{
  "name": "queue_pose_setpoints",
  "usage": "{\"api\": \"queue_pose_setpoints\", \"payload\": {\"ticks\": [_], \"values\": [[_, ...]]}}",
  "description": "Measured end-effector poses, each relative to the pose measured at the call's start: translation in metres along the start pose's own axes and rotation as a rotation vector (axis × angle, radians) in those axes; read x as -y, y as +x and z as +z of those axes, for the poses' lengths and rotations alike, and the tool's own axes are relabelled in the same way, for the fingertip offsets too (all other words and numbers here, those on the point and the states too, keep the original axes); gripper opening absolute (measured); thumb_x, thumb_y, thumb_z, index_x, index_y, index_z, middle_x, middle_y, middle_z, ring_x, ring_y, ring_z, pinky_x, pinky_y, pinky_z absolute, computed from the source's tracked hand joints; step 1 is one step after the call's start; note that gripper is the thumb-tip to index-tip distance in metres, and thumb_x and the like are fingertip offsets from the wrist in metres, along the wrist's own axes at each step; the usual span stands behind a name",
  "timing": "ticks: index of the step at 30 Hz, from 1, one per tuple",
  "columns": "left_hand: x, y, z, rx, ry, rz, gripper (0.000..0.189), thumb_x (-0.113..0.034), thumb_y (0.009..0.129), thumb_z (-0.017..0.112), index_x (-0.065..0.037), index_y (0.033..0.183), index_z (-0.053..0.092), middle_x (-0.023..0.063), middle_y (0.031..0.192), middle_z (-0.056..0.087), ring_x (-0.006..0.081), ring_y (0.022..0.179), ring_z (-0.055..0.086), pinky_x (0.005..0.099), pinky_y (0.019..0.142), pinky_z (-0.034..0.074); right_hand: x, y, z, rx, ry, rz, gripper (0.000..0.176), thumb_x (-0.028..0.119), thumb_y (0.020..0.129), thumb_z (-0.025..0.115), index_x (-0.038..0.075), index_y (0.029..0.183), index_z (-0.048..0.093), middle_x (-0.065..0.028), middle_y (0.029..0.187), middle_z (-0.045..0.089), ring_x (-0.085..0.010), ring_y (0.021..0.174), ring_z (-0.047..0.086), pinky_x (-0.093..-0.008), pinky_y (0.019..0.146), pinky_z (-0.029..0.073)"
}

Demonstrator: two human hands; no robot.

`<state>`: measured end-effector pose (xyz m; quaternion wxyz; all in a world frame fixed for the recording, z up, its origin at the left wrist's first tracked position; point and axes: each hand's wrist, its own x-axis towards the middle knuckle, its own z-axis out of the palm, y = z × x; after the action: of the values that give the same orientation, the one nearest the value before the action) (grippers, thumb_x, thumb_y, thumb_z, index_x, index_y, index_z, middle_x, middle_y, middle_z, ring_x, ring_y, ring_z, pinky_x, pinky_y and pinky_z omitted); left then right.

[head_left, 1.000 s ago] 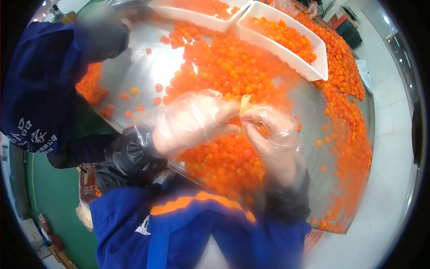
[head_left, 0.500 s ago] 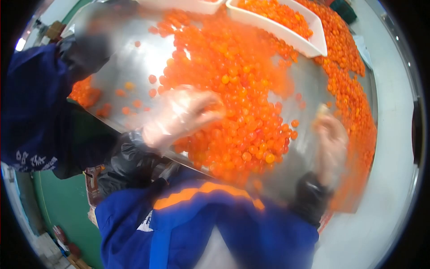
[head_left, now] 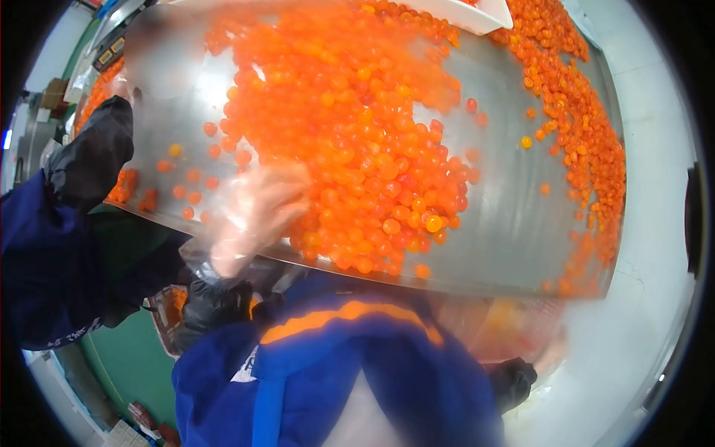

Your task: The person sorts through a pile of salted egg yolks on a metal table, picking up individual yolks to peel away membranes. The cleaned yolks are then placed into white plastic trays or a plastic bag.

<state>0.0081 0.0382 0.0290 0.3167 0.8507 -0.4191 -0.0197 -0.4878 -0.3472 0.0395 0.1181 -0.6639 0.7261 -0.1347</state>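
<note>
My left hand, in a clear plastic glove, is over the near left side of a heap of glossy orange balls that look like egg yolks. Its fingers are curled inward; what they hold, if anything, is hidden. The heap lies on a metal table. My right hand is low at the right, below the table's near edge, smeared by motion. It is beside a blurred reddish container with orange and yellow contents. Its fingers cannot be made out.
A second band of orange balls runs along the table's right side. Part of a white tub shows at the top. Another person's dark sleeve reaches in at the left. Several loose balls lie left of the heap.
My right hand has moved from above the table's right side down past its near edge. My left hand has shifted slightly left and down. The other person's arm has drawn back left.
</note>
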Motion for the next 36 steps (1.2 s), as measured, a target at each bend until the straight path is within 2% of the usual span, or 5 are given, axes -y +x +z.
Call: {"api": "queue_pose_setpoints", "payload": {"ticks": [10, 16, 28, 30, 36], "values": [[-0.052, 0.058, 0.100, 0.147, 0.132, 0.297, 0.033, -0.015, 0.084, 0.072, -0.012, 0.116, 0.067, 0.0106, 0.081, 0.061, 0.0329, 0.079, 0.064, 0.0457, 0.065, 0.051, 0.069, 0.015, 0.050, 0.038, 0.796, -0.171, 0.040, 0.018, 0.096, 0.048, 0.000, 0.130, 0.060, -0.0152, 0.091, 0.067, -0.0195, 0.061, 0.062, -0.0320, 0.049, 0.052], [-0.050, 0.057, 0.083, 0.225, 0.275, 0.186, 0.024, -0.017, 0.088, 0.069, -0.012, 0.112, 0.071, 0.0119, 0.085, 0.066, 0.0330, 0.084, 0.065, 0.0452, 0.074, 0.052, 0.082, 0.051, 0.068, 0.313, 0.124, -0.461, 0.045, -0.002, 0.087, 0.044, 0.003, 0.126, 0.067, -0.0154, 0.126, 0.068, -0.0263, 0.121, 0.063, -0.0329, 0.101, 0.048], [-0.140, 0.045, 0.082, 0.314, -0.526, -0.424, 0.033, -0.037, 0.098, 0.063, -0.004, 0.095, 0.070, 0.0086, 0.083, 0.066, 0.0171, 0.065, 0.061, 0.0320, 0.059, 0.049, 0.116, 0.015, 0.072, 0.378, -0.039, -0.717, 0.043, -0.003, 0.082, 0.047, 0.001, 0.121, 0.066, -0.0181, 0.132, 0.064, -0.0319, 0.126, 0.058, -0.0388, 0.112, 0.042], [-0.155, 0.052, 0.092, 0.408, -0.782, -1.050, 0.033, -0.036, 0.101, 0.057, -0.006, 0.106, 0.068, 0.0081, 0.084, 0.067, 0.0184, 0.066, 0.061, 0.0326, 0.061, 0.052, 0.108, 0.020, 0.079, 0.357, -0.021, -0.718, 0.043, -0.003, 0.082, 0.048, 0.001, 0.121, 0.066, -0.0181, 0.132, 0.064, -0.0318, 0.126, 0.058, -0.0386, 0.111, 0.042], [-0.137, 0.042, 0.111, 0.436, -0.593, -0.943, 0.034, -0.035, 0.101, 0.053, -0.006, 0.115, 0.066, 0.0089, 0.093, 0.070, 0.0195, 0.074, 0.064, 0.0329, 0.062, 0.054, 0.096, 0.022, 0.088, 0.340, 0.236, -0.710, 0.037, -0.002, 0.084, 0.049, 0.003, 0.116, 0.069, -0.0166, 0.122, 0.068, -0.0326, 0.117, 0.062, -0.0400, 0.104, 0.047]]}}
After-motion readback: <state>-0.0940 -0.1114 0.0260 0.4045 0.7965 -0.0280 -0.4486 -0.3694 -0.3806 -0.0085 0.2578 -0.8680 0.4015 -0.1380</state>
